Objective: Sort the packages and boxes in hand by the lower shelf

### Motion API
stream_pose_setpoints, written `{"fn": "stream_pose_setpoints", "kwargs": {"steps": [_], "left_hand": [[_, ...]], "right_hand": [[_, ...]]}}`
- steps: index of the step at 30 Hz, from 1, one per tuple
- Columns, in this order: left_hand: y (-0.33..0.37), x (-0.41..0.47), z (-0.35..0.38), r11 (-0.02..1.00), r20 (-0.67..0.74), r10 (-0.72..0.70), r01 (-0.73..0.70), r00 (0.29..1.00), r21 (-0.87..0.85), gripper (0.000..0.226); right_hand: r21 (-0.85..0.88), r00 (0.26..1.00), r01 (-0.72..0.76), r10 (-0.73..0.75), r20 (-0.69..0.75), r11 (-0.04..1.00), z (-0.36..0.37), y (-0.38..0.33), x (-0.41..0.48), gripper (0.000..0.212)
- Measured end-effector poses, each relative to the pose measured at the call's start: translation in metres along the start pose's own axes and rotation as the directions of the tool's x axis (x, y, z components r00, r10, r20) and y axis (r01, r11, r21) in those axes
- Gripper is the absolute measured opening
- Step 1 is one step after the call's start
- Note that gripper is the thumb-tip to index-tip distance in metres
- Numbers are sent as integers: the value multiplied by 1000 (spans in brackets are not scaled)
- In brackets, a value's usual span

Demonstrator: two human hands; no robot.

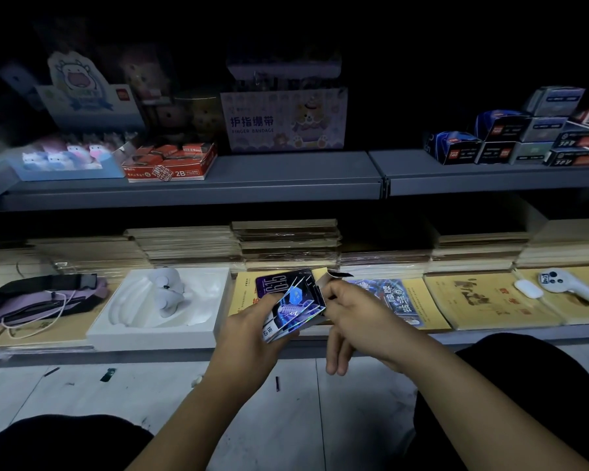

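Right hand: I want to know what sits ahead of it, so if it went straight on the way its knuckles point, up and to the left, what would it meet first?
Probably the shiny card pack that the right hand pinches; beyond it, the yellow booklet on the shelf. Depth is unclear.

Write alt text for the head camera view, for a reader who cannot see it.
Two bare hands work at a shiny foil card pack before dim shop shelves: the left hand grips it while the right hand pinches its torn top edge. A white tray holding a grey plush toy sits to the left.
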State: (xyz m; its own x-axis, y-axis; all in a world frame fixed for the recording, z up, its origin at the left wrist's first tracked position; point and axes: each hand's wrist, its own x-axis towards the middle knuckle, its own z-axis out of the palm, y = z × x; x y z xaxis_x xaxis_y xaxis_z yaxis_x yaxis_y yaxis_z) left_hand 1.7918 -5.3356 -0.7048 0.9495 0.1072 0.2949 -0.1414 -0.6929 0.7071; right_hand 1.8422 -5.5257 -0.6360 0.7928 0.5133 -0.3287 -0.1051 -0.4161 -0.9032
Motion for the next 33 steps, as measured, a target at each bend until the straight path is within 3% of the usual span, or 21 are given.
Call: {"fn": "stream_pose_setpoints", "kwargs": {"steps": [6,9,11,12,17,21,29,33], "left_hand": [[0,3,2,997,-14,-71,71,997,-18,48],[-3,3,1,993,-20,-116,116,993,-12,47],[-4,4,1,992,-17,-124,124,992,4,47],[-4,4,2,992,-17,-127,127,992,8,47],[-7,3,3,993,-13,-115,115,993,41,45],[-7,3,4,993,5,-86,85,996,77,46],[-4,3,4,992,5,-82,81,997,98,40],[-4,2,1,991,-5,-94,94,996,96,44]], "right_hand": [[-140,927,185,-220,-302,973,2,3,4,18],[-293,777,335,-439,-452,895,5,4,5,11],[-401,666,418,-575,-475,815,7,4,7,12],[-422,650,436,-603,-463,795,9,4,8,12],[-450,772,327,-510,-380,831,14,9,12,8],[-429,798,278,-455,-395,859,17,12,15,16],[-357,695,392,-527,-489,848,16,15,22,14],[-194,639,469,-483,-599,862,10,11,17,14]]}}
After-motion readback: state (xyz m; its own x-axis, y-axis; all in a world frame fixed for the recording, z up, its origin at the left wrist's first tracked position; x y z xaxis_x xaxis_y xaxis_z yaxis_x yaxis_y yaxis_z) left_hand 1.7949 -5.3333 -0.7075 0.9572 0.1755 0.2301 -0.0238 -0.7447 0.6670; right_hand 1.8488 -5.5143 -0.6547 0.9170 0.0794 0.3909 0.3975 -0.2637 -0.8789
